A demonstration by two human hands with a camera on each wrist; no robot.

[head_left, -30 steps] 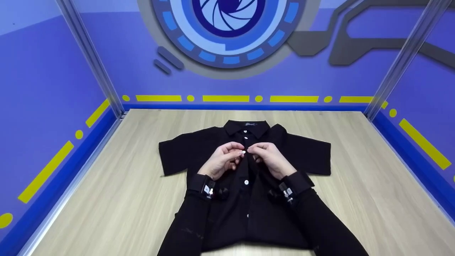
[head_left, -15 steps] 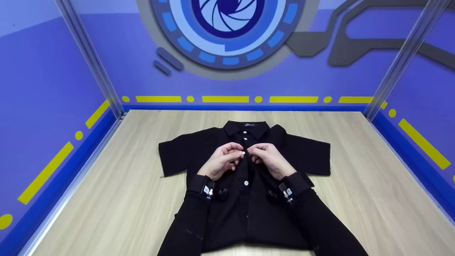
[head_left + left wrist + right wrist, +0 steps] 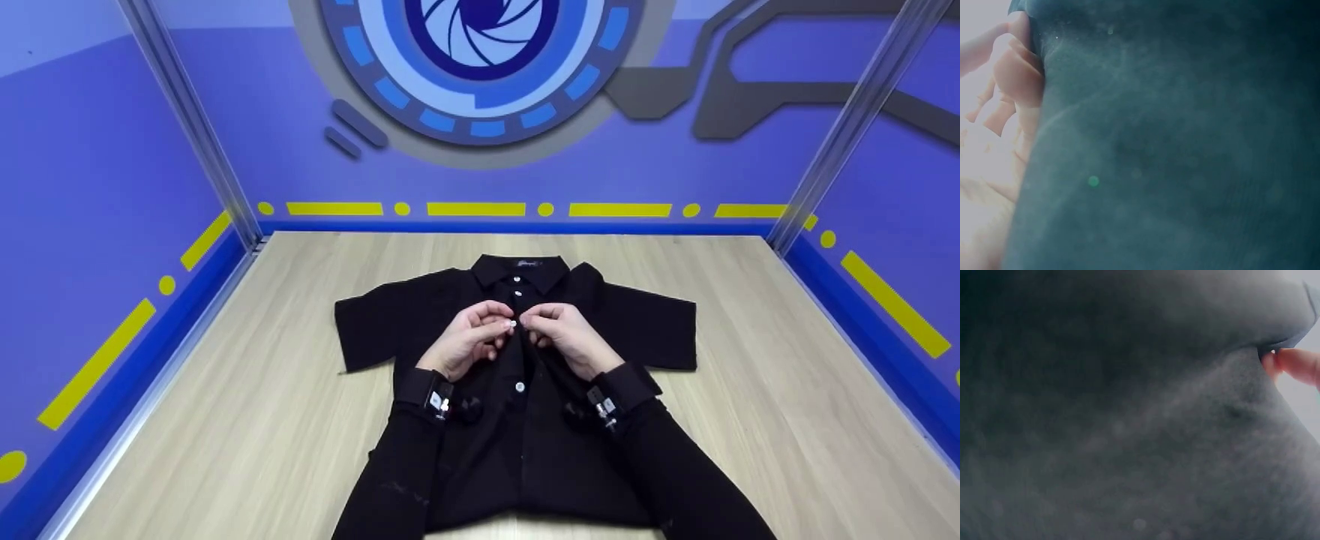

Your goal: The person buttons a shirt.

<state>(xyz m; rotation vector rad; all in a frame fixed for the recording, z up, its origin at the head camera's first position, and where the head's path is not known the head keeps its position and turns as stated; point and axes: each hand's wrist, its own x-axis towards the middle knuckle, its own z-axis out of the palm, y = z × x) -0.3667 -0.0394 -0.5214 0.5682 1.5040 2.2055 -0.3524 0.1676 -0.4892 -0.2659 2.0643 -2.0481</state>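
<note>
A black short-sleeved shirt (image 3: 420, 315) lies front up on the table, collar pointing away. At its front opening my left hand (image 3: 469, 339) pinches the placket edge beside a white button (image 3: 513, 323), thumb and index finger together. Just to the right, my right hand (image 3: 566, 334) pinches the opposite front edge, its fingertips a small gap from the left ones. In the right wrist view, fingertips (image 3: 1297, 364) grip a raised fold of black cloth. The left wrist view is mostly blurred dark fabric, with curled fingers (image 3: 1016, 70) at its left side.
Two white buttons near the collar (image 3: 521, 264) and another button (image 3: 520, 387) lower down mark the shirt's front. The wooden table (image 3: 247, 420) is bounded by blue-purple walls (image 3: 90, 187) with metal corner posts (image 3: 176, 112). Black sleeves and wrist cameras (image 3: 439, 397) cover parts of the shirt.
Both hands stay in nearly the same place. The right fingertips shift very slightly left toward the button, which appears tilted and more covered by the left fingers.
</note>
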